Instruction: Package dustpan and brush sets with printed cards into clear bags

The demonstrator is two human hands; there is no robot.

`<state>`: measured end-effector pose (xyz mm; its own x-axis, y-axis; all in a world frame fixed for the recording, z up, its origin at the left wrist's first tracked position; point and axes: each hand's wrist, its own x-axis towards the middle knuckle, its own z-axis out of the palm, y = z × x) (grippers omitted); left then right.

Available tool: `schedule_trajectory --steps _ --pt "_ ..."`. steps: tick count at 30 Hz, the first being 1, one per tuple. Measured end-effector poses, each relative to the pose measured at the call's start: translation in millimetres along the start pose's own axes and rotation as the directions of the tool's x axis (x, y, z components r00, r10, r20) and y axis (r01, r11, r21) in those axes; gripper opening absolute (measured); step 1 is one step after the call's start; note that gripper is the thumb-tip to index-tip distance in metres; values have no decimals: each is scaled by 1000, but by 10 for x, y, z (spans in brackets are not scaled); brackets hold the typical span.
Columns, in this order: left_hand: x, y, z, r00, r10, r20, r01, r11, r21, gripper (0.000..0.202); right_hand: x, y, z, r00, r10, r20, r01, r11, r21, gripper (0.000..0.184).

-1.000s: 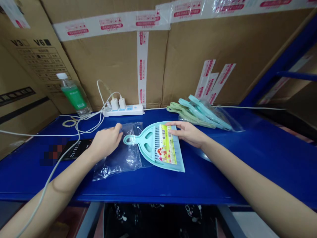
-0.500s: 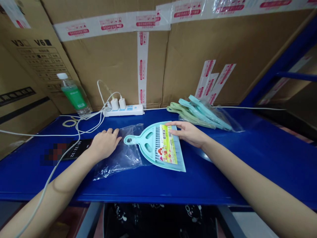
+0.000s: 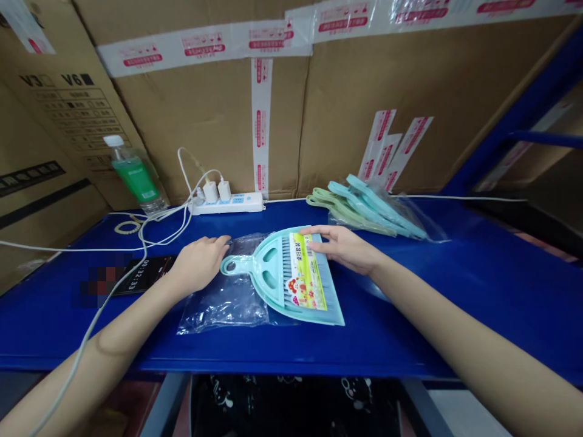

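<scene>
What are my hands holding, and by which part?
Right hand: the dustpan set, at its wide end's far corner. Left hand: at the clear bag, grip unclear.

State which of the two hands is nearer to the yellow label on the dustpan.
The right hand: its fingers lie on the far end of the yellow label. The left hand is off to the left, at the plastic bag.

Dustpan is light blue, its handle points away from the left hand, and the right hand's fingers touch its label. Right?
Not quite: in the head view, the handle of the dustpan points toward the left hand, not away. The rest stands.
</scene>
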<state>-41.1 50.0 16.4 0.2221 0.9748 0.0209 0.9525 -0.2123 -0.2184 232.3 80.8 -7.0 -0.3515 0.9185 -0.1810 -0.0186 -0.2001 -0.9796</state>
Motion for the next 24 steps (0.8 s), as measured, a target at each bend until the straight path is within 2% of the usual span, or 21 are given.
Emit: schedule_trajectory --steps 6,11,14,16,18,20,22,24 --pt "39 -30 126 991 81 -109 -100 980 -173 44 12 38 54 999 30 40 -31 999 29 29" --pt "51 -25 173 972 161 -172 -211 918 -336 45 34 71 86 999 26 32 -27 1000 16 29" --pt "49 -27 122 961 173 -218 -237 919 -316 45 39 70 52 999 26 48 -26 1000 -3 31" --pt "40 -37 60 968 99 -232 -154 960 -234 45 40 65 17 999 21 48 -20 1000 -13 30" --pt "23 -46 -5 981 -19 -191 -8 990 -144 44 41 63 -16 999 8 37 -8 1000 -17 29" --pt "3 -46 -56 988 -128 -85 123 990 -65 45 43 62 -42 1000 -7 29 8 1000 -24 29" --pt "-12 -35 -81 985 -168 32 169 986 -14 44 43 59 -56 999 -21 28 22 999 -36 30" --pt "-15 -17 -82 984 -136 111 138 990 -11 44 38 55 -58 999 -26 27 27 999 -43 32"
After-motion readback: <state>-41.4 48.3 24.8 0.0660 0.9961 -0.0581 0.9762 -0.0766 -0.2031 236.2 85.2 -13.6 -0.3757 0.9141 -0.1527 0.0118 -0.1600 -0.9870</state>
